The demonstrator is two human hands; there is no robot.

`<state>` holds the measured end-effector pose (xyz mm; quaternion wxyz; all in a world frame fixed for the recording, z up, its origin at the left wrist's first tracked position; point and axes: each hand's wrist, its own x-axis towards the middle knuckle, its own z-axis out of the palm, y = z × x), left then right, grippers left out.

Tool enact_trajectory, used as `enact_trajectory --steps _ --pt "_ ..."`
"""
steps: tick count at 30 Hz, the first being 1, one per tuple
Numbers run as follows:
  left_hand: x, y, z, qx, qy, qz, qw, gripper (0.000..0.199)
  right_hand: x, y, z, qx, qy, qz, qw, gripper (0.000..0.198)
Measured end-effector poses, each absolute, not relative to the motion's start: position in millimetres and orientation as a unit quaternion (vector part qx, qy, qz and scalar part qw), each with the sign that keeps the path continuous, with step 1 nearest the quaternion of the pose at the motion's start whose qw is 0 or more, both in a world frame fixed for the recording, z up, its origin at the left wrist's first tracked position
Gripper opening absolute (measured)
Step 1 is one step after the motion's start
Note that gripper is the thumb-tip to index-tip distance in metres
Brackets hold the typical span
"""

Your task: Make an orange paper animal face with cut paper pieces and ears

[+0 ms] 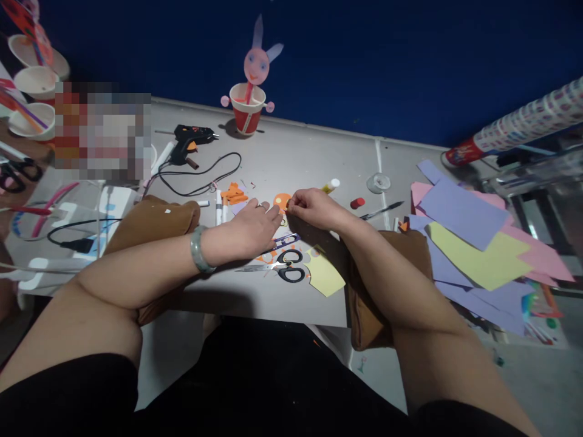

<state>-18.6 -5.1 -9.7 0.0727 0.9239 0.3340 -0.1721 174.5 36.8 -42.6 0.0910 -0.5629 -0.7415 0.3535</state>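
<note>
An orange paper circle [281, 199] with small yellow spots lies between my hands. At its right edge, the fingers of my right hand [312, 207] are pinched together on it. Just left of the circle, my left hand [252, 232] rests low over the table with its fingers stretched out, covering small paper bits. A jade-coloured bangle [200, 250] circles the left wrist. Below the hands are black-handled scissors [290, 267], a purple-handled cutting tool [286, 241] and a cut yellow paper piece [326, 276]. Orange paper scraps [234, 193] sit beyond my left fingers.
A red paper cup with a rabbit figure [248, 112] stands at the back. Left of it is a black glue gun [191, 141] with a looped cord. Coloured paper sheets [469, 212] pile up at right. Brown cushions [152, 224] lie beneath my forearms. A tape roll [378, 182] sits behind.
</note>
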Motion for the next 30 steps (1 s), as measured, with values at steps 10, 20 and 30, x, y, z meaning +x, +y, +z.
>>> enact_trajectory --steps 10,20,30 --pt "-19.7 -5.0 -14.0 0.927 0.333 -0.157 0.072 0.056 168.4 45.1 -41.5 -0.559 -0.739 0.371 0.064 0.014" --pt "-19.0 -4.7 -12.7 0.925 0.334 -0.166 0.074 0.051 171.1 53.3 -42.3 -0.537 -0.749 0.384 0.061 0.013" --pt "-17.3 -4.6 -9.4 0.924 0.334 -0.171 0.076 0.05 171.5 54.3 -41.9 -0.529 -0.755 0.384 0.057 0.014"
